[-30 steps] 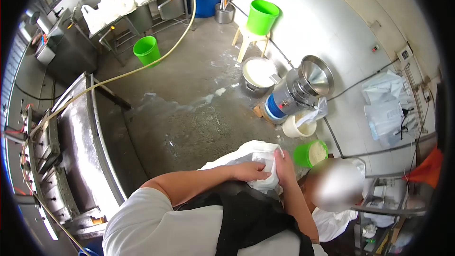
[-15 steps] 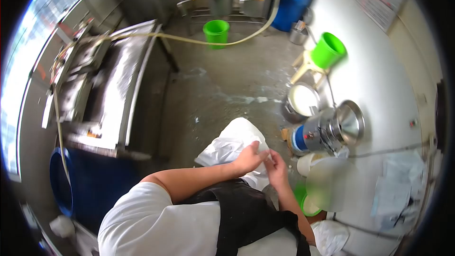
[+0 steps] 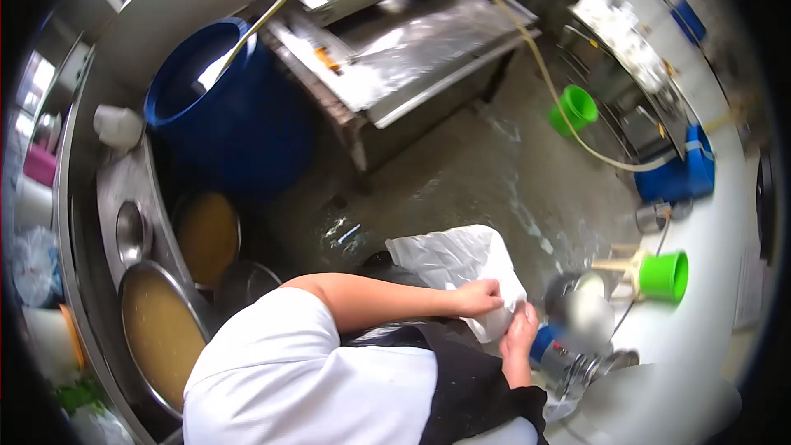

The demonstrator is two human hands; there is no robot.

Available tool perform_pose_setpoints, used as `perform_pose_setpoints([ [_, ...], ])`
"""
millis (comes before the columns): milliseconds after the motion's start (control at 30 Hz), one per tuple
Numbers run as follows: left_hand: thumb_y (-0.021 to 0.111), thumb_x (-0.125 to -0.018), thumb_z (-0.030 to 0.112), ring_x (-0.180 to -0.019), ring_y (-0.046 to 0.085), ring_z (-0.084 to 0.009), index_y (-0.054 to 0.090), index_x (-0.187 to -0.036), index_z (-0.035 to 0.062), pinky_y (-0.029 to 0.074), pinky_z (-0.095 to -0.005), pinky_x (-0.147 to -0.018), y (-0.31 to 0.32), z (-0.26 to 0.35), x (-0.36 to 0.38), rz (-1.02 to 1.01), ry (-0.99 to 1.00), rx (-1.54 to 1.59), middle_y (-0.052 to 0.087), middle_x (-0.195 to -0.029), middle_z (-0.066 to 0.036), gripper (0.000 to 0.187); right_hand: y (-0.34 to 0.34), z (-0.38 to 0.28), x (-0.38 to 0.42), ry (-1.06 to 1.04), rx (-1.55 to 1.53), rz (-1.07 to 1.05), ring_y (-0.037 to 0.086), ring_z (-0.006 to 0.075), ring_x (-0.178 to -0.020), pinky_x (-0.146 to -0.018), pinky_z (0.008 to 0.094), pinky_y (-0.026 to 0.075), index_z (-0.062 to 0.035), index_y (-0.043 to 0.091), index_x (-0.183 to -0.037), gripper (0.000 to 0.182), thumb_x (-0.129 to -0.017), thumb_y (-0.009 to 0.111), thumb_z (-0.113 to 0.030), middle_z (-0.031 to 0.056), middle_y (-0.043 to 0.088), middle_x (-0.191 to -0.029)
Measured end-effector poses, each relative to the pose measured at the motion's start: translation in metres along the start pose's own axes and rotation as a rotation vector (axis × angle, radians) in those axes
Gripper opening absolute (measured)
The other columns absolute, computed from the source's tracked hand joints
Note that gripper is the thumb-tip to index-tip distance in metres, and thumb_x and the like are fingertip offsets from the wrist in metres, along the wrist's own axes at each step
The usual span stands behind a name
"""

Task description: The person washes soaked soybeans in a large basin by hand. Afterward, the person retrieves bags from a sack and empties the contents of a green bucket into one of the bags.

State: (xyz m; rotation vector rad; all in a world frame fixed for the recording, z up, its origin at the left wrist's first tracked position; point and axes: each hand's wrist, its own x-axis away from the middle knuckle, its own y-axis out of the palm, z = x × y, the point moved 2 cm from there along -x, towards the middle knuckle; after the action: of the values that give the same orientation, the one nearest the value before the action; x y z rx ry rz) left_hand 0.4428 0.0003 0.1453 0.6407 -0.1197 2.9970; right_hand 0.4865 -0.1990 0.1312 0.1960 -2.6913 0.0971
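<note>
A thin, wrinkled white cloth, shaped like a bag, hangs in front of my black apron. My left hand is closed on its upper edge, fingers curled inward. Close beside it on the right, my right hand pinches the same edge with fingertips and thumb. A small gap separates the two hands. Below the right hand stands a steel machine with a blue band, partly hidden by the hand and the cloth.
A large blue barrel stands beside a steel table. At left, a steel pan contains cloudy yellowish liquid. A green bucket rests on a stool at right; another green bucket is on the floor. A hose crosses the wet floor.
My view has swung left, bringing the blue barrel and the pans into sight. Both hands keep hold of the white cloth, which now spreads wider to the left of them.
</note>
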Motion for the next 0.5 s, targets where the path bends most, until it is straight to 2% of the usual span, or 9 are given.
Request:
perform_pose_setpoints([
  [100,0.070,-0.091,0.034,-0.086,0.071,-0.0269,0.070,-0.098,0.0025,0.055,-0.0414,-0.078,-0.030,-0.034,0.005,0.059,-0.002,0.085,0.073,-0.093,-0.018,0.032,0.032,-0.010,0.008,-0.041,0.087,-0.113,0.066,0.0177,-0.104,-0.092,0.0331,0.052,0.0054,0.063,-0.123,0.028,-0.109,0.056,-0.017,0.0090,0.070,-0.114],
  [167,0.072,-0.088,0.037,-0.084,0.071,-0.0267,0.072,-0.093,0.0017,0.055,-0.0417,-0.075,-0.050,-0.055,0.009,-0.050,-0.029,0.042,0.074,-0.091,-0.018,0.035,0.063,-0.007,0.008,-0.056,0.175,-0.151,0.066,0.0173,-0.105,-0.092,0.0320,0.052,0.0056,0.062,-0.123,0.027,-0.109,0.056,-0.016,0.0091,0.070,-0.113],
  [267,0.073,-0.086,0.039,-0.083,0.070,-0.0253,0.075,-0.091,0.0013,0.055,-0.0409,-0.073,-0.073,-0.090,0.024,-0.067,-0.036,0.114,0.074,-0.089,-0.017,0.038,0.122,-0.013,0.015,-0.063,0.444,-0.164,0.064,0.0158,-0.102,-0.092,0.0304,0.051,0.0059,0.061,-0.128,0.030,-0.107,0.057,-0.015,0.0088,0.069,-0.113],
  [300,0.074,-0.086,0.035,-0.083,0.068,-0.0234,0.076,-0.101,0.0019,0.054,-0.0396,-0.073,-0.094,-0.081,0.037,-0.151,-0.204,0.175,0.074,-0.089,-0.015,0.036,0.150,-0.018,0.024,-0.066,0.425,-0.203,0.065,0.0160,-0.100,-0.091,0.0304,0.051,0.0061,0.061,-0.128,0.030,-0.107,0.056,-0.014,0.0084,0.070,-0.111],
  [333,0.074,-0.086,0.035,-0.083,0.068,-0.0234,0.076,-0.101,0.0019,0.054,-0.0396,-0.073,-0.095,-0.097,0.029,-0.153,-0.200,0.172,0.074,-0.089,-0.015,0.036,0.174,-0.024,0.029,-0.074,0.396,-0.244,0.065,0.0161,-0.098,-0.090,0.0305,0.051,0.0063,0.062,-0.128,0.030,-0.108,0.055,-0.014,0.0081,0.070,-0.109],
  [400,0.076,-0.085,0.030,-0.081,0.067,-0.0221,0.075,-0.104,0.0030,0.053,-0.0384,-0.071,-0.114,-0.111,0.023,-0.109,-0.148,0.291,0.073,-0.087,-0.012,0.033,0.192,-0.022,0.023,-0.031,0.438,-0.275,0.065,0.0151,-0.097,-0.087,0.0301,0.052,0.0052,0.063,-0.127,0.030,-0.108,0.055,-0.017,0.0082,0.070,-0.108],
  [433,0.073,-0.085,0.020,-0.070,0.067,-0.0233,0.074,-0.097,0.0031,0.052,-0.0404,-0.062,-0.124,-0.108,0.028,0.050,-0.160,0.322,0.071,-0.082,-0.014,0.021,0.195,-0.018,0.018,0.021,0.485,-0.306,0.066,0.0140,-0.095,-0.085,0.0297,0.053,0.0040,0.064,-0.125,0.030,-0.108,0.056,-0.019,0.0083,0.070,-0.106],
  [467,0.073,-0.085,0.020,-0.070,0.067,-0.0233,0.074,-0.097,0.0031,0.052,-0.0404,-0.062,-0.138,-0.105,0.026,0.041,-0.158,0.310,0.071,-0.082,-0.014,0.021,0.197,-0.015,0.010,0.017,0.474,-0.296,0.066,0.0140,-0.095,-0.085,0.0297,0.053,0.0040,0.064,-0.125,0.030,-0.108,0.056,-0.019,0.0083,0.070,-0.106],
  [500,0.072,-0.087,0.019,-0.067,0.062,-0.0201,0.070,-0.095,0.0046,0.049,-0.0398,-0.059,-0.146,-0.102,0.020,0.086,-0.101,0.407,0.068,-0.078,-0.010,0.016,0.197,-0.013,0.002,0.072,0.334,-0.278,0.066,0.0144,-0.092,-0.082,0.0307,0.054,0.0027,0.064,-0.121,0.028,-0.108,0.056,-0.020,0.0075,0.069,-0.103],
])
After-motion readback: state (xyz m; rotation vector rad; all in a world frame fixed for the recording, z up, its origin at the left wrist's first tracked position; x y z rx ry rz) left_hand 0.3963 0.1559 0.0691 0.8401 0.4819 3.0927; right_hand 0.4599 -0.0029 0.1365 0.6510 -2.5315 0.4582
